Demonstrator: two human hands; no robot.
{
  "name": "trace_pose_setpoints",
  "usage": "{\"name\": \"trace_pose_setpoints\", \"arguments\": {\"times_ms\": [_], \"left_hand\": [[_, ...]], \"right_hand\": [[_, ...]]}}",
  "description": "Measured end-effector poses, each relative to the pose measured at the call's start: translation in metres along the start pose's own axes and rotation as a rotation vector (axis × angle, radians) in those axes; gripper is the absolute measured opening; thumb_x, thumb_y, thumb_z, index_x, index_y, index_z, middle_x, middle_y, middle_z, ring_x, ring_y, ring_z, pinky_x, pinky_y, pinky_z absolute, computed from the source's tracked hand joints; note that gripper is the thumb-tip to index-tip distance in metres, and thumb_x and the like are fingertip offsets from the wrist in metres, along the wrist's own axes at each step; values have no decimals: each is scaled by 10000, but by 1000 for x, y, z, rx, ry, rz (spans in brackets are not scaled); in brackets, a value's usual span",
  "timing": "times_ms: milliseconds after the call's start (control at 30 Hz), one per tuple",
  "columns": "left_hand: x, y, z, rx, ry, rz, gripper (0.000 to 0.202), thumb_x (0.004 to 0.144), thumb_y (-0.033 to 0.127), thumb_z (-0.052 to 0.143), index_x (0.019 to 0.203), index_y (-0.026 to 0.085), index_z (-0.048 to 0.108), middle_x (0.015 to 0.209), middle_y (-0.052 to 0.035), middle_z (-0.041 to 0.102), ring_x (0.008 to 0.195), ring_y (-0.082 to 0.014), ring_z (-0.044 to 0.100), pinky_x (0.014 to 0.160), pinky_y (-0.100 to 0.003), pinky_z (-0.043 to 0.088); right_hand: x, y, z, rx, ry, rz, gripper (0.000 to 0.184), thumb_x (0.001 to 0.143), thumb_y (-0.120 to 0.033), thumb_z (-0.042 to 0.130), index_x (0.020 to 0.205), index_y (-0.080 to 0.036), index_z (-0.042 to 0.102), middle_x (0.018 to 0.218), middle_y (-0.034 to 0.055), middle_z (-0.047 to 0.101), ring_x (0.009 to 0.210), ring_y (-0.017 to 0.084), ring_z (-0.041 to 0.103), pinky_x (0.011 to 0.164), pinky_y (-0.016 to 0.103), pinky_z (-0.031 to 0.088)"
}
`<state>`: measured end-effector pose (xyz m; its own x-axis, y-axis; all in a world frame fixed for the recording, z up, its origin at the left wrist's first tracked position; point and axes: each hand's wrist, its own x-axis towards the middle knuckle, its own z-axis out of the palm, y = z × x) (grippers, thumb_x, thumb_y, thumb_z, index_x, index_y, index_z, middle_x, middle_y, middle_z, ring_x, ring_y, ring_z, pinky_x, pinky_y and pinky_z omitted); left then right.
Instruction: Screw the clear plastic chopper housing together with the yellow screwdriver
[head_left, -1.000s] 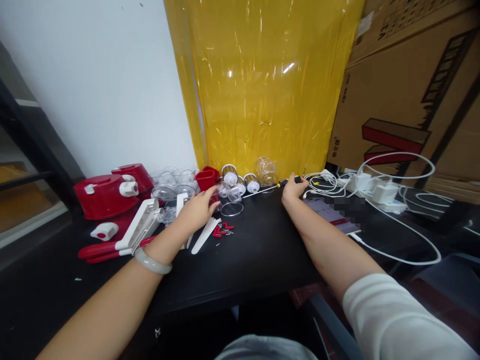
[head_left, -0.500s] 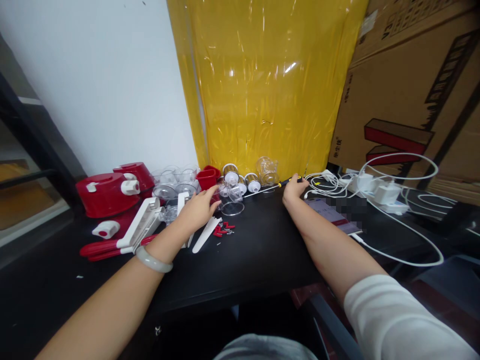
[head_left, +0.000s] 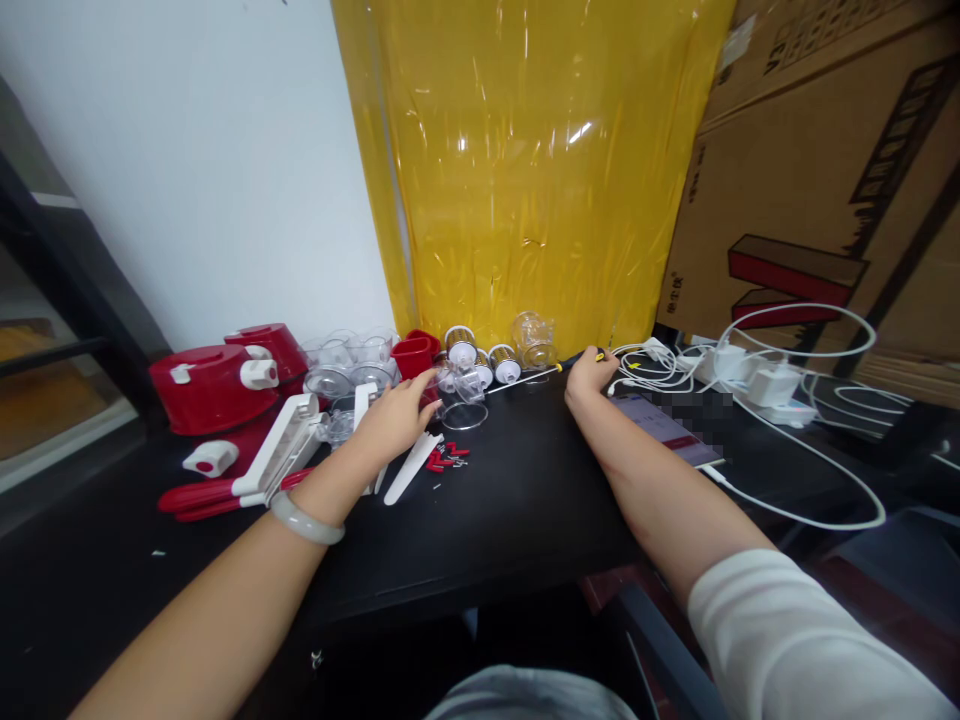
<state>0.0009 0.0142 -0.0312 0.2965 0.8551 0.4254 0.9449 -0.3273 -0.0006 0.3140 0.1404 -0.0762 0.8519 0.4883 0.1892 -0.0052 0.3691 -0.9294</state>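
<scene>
My right hand (head_left: 590,374) is closed round the black and yellow handle of a screwdriver (head_left: 525,379), its long shaft pointing left, low over the black table. My left hand (head_left: 396,415) reaches over the parts with fingers stretched and apart, fingertips beside a clear plastic cup-like part (head_left: 463,412). Whether they touch it I cannot tell. Under and near this hand lie a white flat strip (head_left: 411,470), small red pieces with screws (head_left: 444,458), and a white and red handled frame (head_left: 277,450). Behind stand several cylinders with white ends (head_left: 504,364) and a red container (head_left: 415,354).
Red housings (head_left: 214,388) and clear cups (head_left: 349,352) stand at the left back. To the right lie a tablet-like device (head_left: 667,428), white cables (head_left: 832,515) and chargers (head_left: 776,385). A cardboard box (head_left: 787,180) and yellow plastic sheeting (head_left: 540,180) rise behind the table (head_left: 525,520).
My right hand has turned slightly on the screwdriver handle, and the yellow part of the handle shows differently. The left hand and the parts stay almost where they were.
</scene>
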Motion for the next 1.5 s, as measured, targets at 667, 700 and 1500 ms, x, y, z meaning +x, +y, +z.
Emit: {"name": "trace_pose_setpoints", "arguments": {"times_ms": [667, 700, 1500], "left_hand": [[-1, 1, -2, -6, -4, 13, 575, 990, 383, 508, 1511, 173, 388, 1207, -167, 690, 1165, -342, 623, 990, -478, 460], [-1, 1, -2, -4, -4, 15, 575, 990, 382, 509, 1511, 170, 389, 1209, -168, 689, 1167, -342, 622, 991, -478, 460], [-1, 0, 0, 3, -5, 13, 580, 987, 395, 508, 1510, 178, 383, 1219, -168, 685, 1162, -331, 625, 998, -475, 458]], "right_hand": [[0, 0, 5, -27, 109, 50, 241, 829, -254, 590, 1039, -185, 495, 1041, 47, 622, 958, 146, 621, 954, 286, 489], [-1, -2, 4, -29, 113, 57, 229, 827, -246, 584, 1029, -185, 496, 1021, 46, 621, 954, 148, 623, 937, 280, 496], [-6, -10, 4, 55, 101, 95, 243, 837, -215, 576, 1053, -193, 465, 1020, 34, 613, 916, 132, 623, 929, 270, 500]]}}
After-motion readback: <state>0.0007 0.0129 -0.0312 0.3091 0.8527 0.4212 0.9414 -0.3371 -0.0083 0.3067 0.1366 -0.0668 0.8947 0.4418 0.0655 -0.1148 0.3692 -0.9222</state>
